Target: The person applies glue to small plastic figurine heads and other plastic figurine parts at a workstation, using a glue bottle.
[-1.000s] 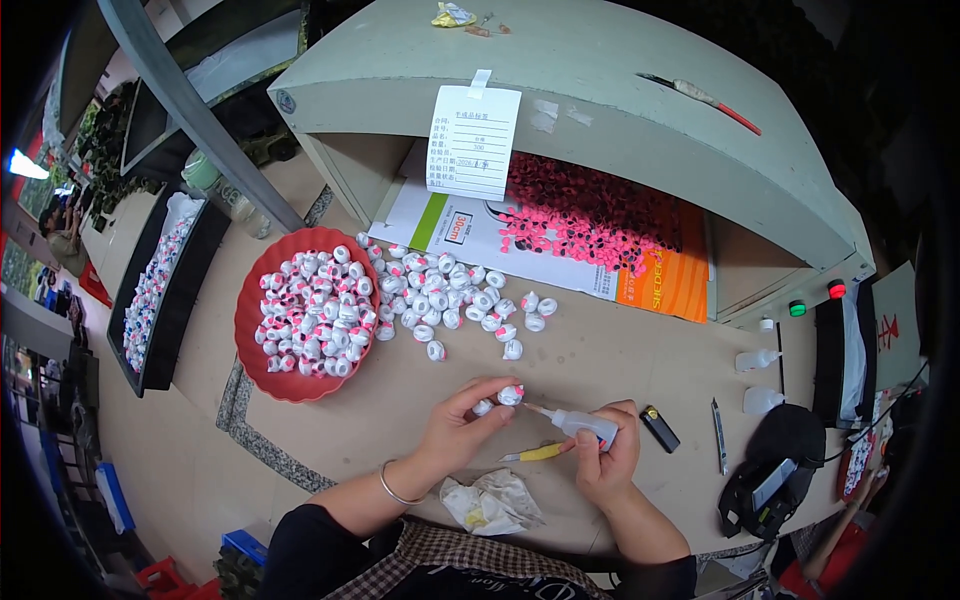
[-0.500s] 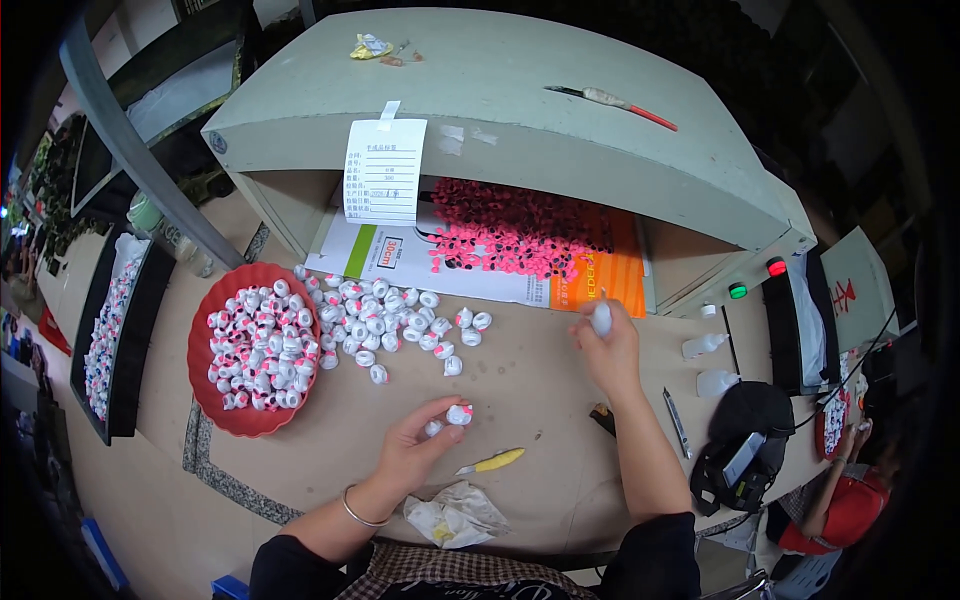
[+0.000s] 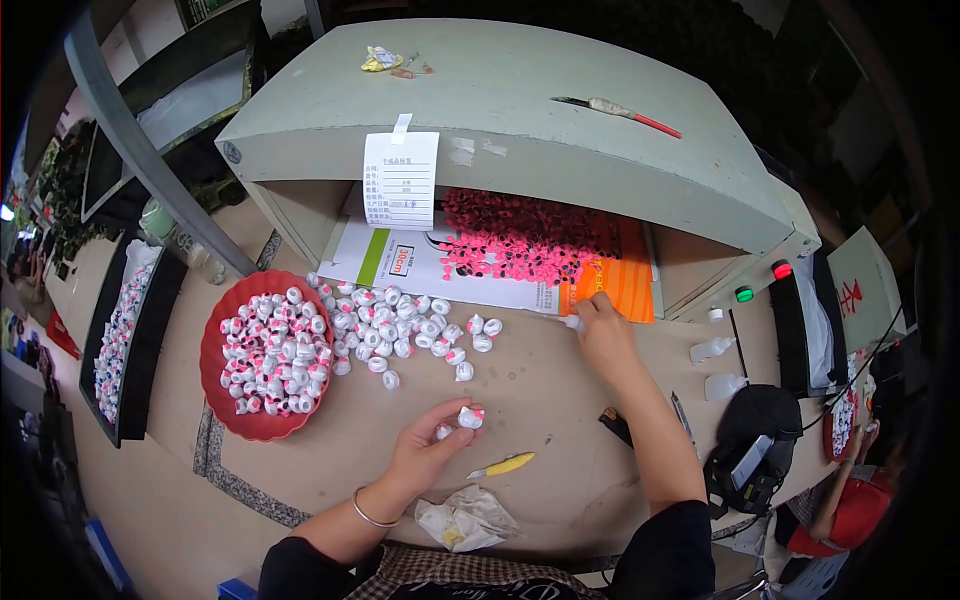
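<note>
My left hand (image 3: 432,436) is closed around two small white figure heads with pink marks. One white head (image 3: 470,417) is pinched between thumb and fingertips; the other (image 3: 443,432) sits further inside the hand. My right hand (image 3: 606,338) grips a small white squeeze bottle (image 3: 573,322), mostly hidden by the fingers. Its fingertips are at the near edge of the orange-and-white cardboard sheet (image 3: 632,290), close to many small pink and black pieces (image 3: 520,256). Loose white heads (image 3: 400,325) lie on the table, left of the right hand.
A red scalloped bowl (image 3: 213,345) full of white heads stands left. Near my left hand are a yellow-handled tool (image 3: 505,465) and a crumpled cloth (image 3: 465,520). At right are two bottles (image 3: 712,348), a craft knife (image 3: 684,415) and a black bag (image 3: 750,440). A grey shelf (image 3: 500,110) overhangs the sheet.
My right hand has tipped the bottle over and moved its fingertips onto the sheet's edge by the pink pieces. The left hand keeps its hold on the heads. The whole view has shifted slightly.
</note>
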Tool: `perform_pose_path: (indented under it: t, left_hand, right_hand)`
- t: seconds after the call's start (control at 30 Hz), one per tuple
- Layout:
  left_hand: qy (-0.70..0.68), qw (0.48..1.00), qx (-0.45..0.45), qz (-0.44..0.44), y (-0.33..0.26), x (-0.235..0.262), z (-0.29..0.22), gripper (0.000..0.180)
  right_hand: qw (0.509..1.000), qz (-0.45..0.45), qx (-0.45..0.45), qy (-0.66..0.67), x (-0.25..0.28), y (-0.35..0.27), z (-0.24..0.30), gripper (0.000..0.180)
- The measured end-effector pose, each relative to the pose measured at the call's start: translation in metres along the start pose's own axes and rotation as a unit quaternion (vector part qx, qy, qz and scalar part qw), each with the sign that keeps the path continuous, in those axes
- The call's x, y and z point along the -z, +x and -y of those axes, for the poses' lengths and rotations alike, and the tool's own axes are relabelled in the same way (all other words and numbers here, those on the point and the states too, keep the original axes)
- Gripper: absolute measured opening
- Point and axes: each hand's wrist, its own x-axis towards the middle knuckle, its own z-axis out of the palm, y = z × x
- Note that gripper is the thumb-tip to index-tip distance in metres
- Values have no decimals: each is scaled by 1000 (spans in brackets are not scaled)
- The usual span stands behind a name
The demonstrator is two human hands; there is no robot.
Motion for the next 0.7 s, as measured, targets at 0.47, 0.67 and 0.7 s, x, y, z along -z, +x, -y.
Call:
perform_pose_path:
  t: [0.47,0.67,0.7]
  left_hand:
    - [191,981,-25,22,-2,-5,4,36]
    - [220,974,-34,35,-5,-8,1,34]
    - [208,977,-27,32,-4,-6,3,34]
  right_hand:
    - [654,191,-259,685,53,-94,113,10]
    - [683,189,-272,651,33,-100,115,9]
    - [694,189,-279,636,35,-98,117,10]
